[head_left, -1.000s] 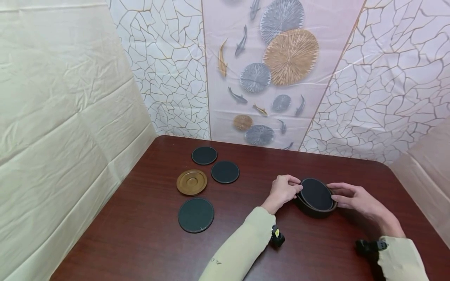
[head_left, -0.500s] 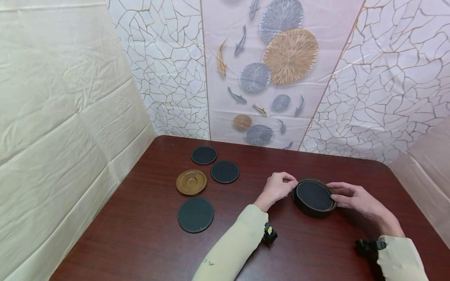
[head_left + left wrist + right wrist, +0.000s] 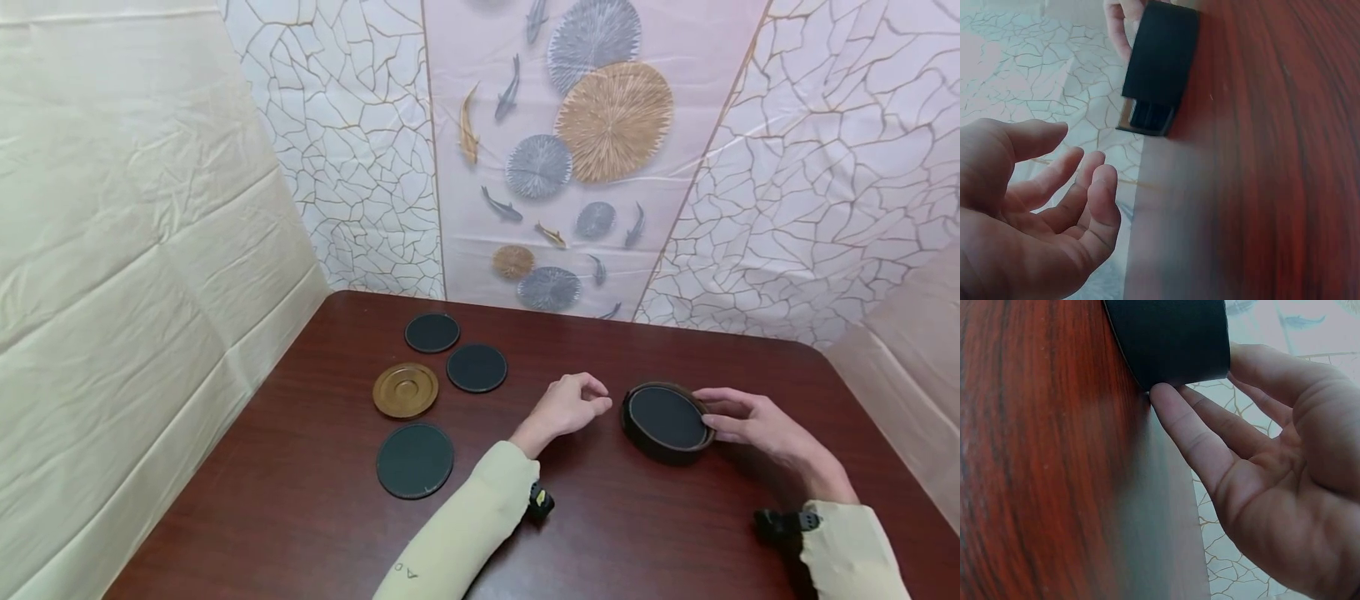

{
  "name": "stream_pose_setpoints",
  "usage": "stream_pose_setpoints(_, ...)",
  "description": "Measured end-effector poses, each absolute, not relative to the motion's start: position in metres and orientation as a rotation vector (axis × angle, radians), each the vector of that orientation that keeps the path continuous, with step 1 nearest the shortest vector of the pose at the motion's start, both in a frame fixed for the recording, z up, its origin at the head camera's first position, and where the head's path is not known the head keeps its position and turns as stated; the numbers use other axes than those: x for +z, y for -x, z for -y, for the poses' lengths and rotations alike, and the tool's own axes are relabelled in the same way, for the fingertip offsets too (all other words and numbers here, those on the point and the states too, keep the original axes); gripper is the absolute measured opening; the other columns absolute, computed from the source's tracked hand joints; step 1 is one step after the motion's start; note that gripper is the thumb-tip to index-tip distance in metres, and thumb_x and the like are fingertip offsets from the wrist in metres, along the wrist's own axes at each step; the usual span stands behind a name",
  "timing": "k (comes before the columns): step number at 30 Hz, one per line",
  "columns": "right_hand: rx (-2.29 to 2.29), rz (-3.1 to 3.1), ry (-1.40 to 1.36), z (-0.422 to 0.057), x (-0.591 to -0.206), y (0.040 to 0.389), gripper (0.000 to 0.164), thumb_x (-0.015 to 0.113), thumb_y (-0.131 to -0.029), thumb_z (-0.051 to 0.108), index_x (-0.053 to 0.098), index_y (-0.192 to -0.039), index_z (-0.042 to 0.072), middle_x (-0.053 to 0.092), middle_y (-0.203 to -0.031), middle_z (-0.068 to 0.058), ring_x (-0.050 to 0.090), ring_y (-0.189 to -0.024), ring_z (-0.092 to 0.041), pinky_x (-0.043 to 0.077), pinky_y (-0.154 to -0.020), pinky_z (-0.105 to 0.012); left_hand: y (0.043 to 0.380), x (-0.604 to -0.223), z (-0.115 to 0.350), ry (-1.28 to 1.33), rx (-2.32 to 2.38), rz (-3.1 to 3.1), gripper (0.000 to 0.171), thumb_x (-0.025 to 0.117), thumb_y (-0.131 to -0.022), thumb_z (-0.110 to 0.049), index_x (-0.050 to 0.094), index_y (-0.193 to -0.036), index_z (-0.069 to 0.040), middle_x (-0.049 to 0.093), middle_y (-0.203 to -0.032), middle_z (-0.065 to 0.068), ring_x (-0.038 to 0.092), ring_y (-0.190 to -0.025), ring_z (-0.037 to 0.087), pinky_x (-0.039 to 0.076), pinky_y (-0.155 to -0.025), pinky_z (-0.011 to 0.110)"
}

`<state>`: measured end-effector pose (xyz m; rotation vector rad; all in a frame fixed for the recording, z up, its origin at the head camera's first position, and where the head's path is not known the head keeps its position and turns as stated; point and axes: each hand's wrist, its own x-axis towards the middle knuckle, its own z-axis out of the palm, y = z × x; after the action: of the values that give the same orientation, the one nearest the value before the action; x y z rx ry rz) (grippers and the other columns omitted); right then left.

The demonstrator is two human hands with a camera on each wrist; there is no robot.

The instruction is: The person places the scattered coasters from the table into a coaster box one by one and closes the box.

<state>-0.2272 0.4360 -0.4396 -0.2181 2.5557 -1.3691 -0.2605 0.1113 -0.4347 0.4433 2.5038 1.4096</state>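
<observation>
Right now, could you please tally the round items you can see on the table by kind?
Round holder: 1
Dark disc showing inside it: 1
Loose dark discs: 3
Brown disc: 1
Total visible: 6

"How did the table look?"
"Wood-grained, smooth and softly glossy."
"And the round holder?"
"Its outer wall was matt, rather leather-like."
"The brown dish?"
"That had a sheen."
"The side hanging?"
"It was creased cloth."

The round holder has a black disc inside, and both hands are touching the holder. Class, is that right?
Not quite: the left hand is apart from the round holder, as the head view shows; only the right hand touches it. The black disc is inside.
</observation>
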Motion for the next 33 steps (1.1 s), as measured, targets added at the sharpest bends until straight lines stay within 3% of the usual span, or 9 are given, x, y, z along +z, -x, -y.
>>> stream_pose_setpoints(7,-1.374,-2.54,0.207,-0.436,-0.442,0.226,0.06,0.068,-0.093,0.024,0.044,-0.143,0.0,0.055,-0.134,-0.03,0.068,-0.096,-0.006,0.059,-0.078,-0.028,0.259,-0.436,-0.094,-0.503,1.338,-2.536,0.014,0.068,-0.093,-0.032,0.068,-0.104,-0.023,0.063,-0.089,-0.011,0.057,-0.081,0.005,0.048,-0.076,0.025)
stream_pose_setpoints(23,-1.358,-2.559,0.211,-0.436,-0.441,0.228,0.059,0.07,-0.092,0.025,0.047,-0.141,0.003,0.058,-0.132,-0.027,0.068,-0.095,-0.007,0.059,-0.079,-0.03,0.254,-0.422,-0.031,-0.661,1.286,-2.569,0.021,0.064,-0.095,-0.032,0.066,-0.112,-0.02,0.068,-0.096,-0.008,0.06,-0.08,0.005,0.049,-0.074,0.025)
stream_pose_setpoints(33,-1.369,-2.551,0.233,-0.435,-0.441,0.226,0.059,0.069,-0.092,0.023,0.046,-0.141,0.001,0.058,-0.13,-0.028,0.068,-0.094,-0.007,0.059,-0.078,-0.03,0.247,-0.419,0.0,-0.729,1.217,-2.585,0.024,0.063,-0.096,-0.031,0.065,-0.114,-0.017,0.067,-0.099,-0.005,0.06,-0.088,0.008,0.049,-0.081,0.028)
